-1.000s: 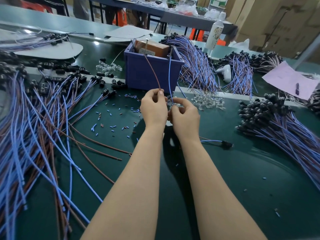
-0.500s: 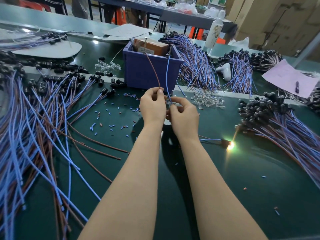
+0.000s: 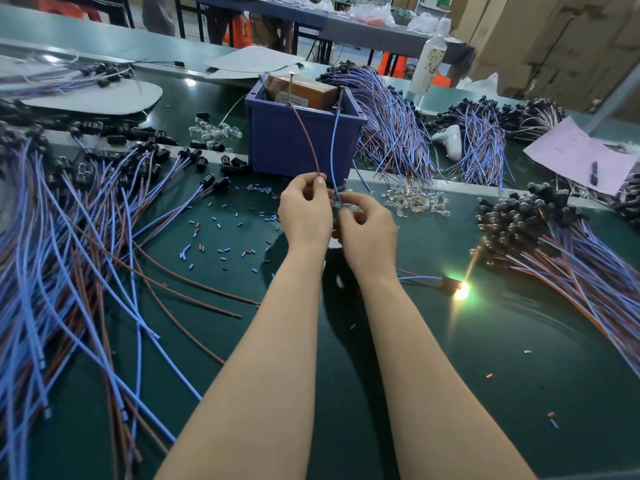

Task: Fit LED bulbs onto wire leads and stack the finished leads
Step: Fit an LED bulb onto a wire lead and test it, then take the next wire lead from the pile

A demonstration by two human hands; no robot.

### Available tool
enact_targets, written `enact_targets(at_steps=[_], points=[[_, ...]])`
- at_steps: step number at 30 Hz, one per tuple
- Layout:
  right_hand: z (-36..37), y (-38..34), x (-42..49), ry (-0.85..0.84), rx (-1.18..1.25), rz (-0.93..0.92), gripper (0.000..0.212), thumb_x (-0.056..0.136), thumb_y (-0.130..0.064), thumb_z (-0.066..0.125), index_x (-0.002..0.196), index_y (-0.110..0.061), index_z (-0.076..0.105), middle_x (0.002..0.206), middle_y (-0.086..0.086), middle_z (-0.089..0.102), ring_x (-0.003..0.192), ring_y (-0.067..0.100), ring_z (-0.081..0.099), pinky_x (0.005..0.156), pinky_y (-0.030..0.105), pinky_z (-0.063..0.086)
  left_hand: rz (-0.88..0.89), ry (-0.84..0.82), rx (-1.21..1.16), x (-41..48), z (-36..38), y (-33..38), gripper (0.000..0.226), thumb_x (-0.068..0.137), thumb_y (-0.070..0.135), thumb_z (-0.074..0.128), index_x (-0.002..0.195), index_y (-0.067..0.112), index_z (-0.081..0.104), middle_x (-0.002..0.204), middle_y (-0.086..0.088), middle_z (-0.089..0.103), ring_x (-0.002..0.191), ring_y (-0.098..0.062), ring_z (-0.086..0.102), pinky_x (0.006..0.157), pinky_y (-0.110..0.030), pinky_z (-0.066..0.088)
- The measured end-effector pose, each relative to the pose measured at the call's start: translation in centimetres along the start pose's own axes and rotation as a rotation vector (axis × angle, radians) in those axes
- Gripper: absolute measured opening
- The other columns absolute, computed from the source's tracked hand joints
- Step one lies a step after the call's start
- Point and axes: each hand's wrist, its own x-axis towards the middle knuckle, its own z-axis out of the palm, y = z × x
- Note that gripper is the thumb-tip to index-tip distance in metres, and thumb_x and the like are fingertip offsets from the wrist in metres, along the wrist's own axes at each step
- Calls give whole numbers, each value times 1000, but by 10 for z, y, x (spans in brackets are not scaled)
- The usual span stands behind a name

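Mid-batch, I'd say: left hand (image 3: pixel 304 216) pinches the brown wire (image 3: pixel 307 140), right hand (image 3: pixel 369 230) pinches clear LED bulbs (image 3: pixel 341 204) at the blue wire (image 3: pixel 333 150) end between both grips; lit lead (image 3: pixel 450 284) lies right of the right wrist, finished stack (image 3: pixel 561 244) farther right, big unfitted pile (image 3: pixel 86 244) left, lots to go.

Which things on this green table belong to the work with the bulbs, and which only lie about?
Job: thin brown wire in left hand; thin blue wire; small clear LED bulb at right hand; heap of clear bulbs; pile of black-capped finished leads.
Lying about: white plastic bottle; lilac paper sheet; white plastic handheld tool.
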Motion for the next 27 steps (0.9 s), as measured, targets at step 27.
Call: enact_targets(at_steps=[27], points=[[-211, -11, -13, 893, 647, -62, 32, 98, -18, 47, 69, -14, 58, 50, -5, 62, 41, 8, 55, 44, 19, 44, -362, -728, -410, -129, 151, 77, 32, 102, 21, 39, 73, 14, 51, 39, 10, 47, 32, 0, 35, 34, -12, 26]])
